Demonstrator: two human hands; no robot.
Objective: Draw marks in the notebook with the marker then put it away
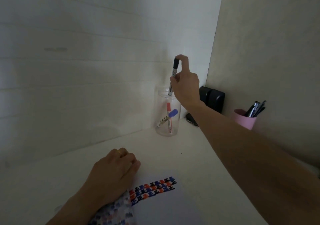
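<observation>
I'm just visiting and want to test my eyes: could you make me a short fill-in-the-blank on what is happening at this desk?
1. The right hand lowers a ____-capped marker into the clear jar.
2. The jar already holds a red marker and a ____ one.
3. The left hand rests on the ____.
4. The pens at right stand in a ____ cup.

Answers: black; blue; notebook; pink

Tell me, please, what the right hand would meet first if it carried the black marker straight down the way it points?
Probably the red marker standing inside the clear jar; the right hand already has the black marker at its mouth. Depth is uncertain.
</observation>
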